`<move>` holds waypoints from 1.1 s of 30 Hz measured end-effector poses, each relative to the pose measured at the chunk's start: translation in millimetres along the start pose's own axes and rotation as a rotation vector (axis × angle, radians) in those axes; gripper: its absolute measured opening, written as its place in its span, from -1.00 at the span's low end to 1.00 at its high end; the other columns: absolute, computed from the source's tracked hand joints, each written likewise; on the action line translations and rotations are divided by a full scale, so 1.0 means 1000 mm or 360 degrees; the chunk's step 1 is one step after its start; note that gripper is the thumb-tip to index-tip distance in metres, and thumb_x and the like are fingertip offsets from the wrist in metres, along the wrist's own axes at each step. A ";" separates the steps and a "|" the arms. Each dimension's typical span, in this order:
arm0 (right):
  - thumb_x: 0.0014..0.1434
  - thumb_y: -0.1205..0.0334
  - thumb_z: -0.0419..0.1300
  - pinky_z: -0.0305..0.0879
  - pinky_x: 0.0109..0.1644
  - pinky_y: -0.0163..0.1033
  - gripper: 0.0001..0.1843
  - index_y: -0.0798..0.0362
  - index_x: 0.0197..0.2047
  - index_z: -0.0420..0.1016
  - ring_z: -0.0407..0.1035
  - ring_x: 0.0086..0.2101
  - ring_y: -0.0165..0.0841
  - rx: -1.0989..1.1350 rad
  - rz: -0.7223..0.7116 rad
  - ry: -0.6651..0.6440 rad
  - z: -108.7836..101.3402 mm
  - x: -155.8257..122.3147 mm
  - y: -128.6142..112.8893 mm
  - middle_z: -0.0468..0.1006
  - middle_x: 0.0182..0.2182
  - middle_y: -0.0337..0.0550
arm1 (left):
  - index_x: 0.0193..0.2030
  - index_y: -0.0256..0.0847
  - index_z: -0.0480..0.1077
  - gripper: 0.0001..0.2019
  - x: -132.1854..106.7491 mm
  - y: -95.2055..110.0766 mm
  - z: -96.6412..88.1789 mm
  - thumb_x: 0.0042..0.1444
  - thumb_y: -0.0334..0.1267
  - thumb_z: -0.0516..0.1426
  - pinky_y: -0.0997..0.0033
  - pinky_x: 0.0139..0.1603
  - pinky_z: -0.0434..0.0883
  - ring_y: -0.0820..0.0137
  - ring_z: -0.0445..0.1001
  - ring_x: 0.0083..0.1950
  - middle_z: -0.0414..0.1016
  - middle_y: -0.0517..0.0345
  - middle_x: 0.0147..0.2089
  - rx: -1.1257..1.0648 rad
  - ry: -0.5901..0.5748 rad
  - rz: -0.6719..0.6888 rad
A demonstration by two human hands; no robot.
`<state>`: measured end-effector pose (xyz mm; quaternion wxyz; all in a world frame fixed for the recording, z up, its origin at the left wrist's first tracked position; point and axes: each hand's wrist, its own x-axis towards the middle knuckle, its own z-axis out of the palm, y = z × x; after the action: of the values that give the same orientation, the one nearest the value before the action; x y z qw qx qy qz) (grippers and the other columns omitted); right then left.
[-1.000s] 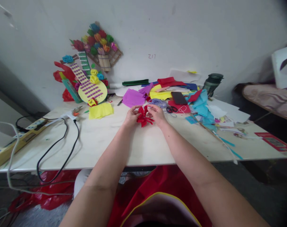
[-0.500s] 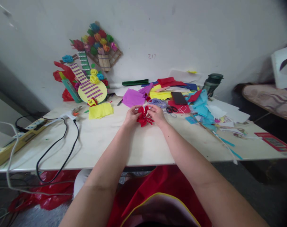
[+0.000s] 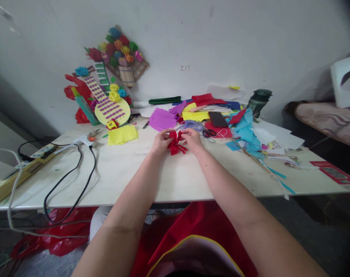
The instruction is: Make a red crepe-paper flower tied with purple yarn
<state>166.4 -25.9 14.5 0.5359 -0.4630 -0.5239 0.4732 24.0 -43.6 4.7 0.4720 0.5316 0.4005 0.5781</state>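
A red crepe-paper flower [image 3: 175,144] sits between my two hands just above the pale wooden table [image 3: 169,177]. My left hand [image 3: 160,141] pinches its left side with fingers closed. On the flower's right side, the fingers of my right hand [image 3: 192,139] are curled on its petals. Purple thread [image 3: 192,124] lies just beyond my right hand, and black-handled scissors [image 3: 209,133] rest to its right.
Loose coloured paper sheets [image 3: 204,109] pile at the back with a dark phone [image 3: 218,119] and a green bottle [image 3: 257,100]. A yellow paper guitar [image 3: 110,107] and flower bouquet [image 3: 121,54] lean on the wall. A glue gun [image 3: 82,140], black cables and a power strip [image 3: 22,171] lie left.
My hands have drawn slightly closer together and the flower's petals are squeezed more tightly; the flower looks smaller and more bunched than a second ago.
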 end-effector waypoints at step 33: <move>-0.15 0.34 0.19 0.29 -0.09 -0.20 -0.91 0.06 -0.60 0.33 0.39 -0.28 -0.37 -0.0376 -0.0492 0.0089 -0.003 0.015 0.020 0.53 -0.33 -0.20 | -0.28 -0.22 0.29 -0.68 -0.001 0.002 0.001 -0.26 -0.37 0.22 0.55 -0.60 0.26 0.51 0.35 -0.64 0.44 0.28 -0.58 0.0053 0.0080 -0.0111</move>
<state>168.8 -8.9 -3.3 0.5584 -0.4497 -0.6257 0.3075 24.6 -44.7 7.0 0.4726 0.5104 0.4401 0.5678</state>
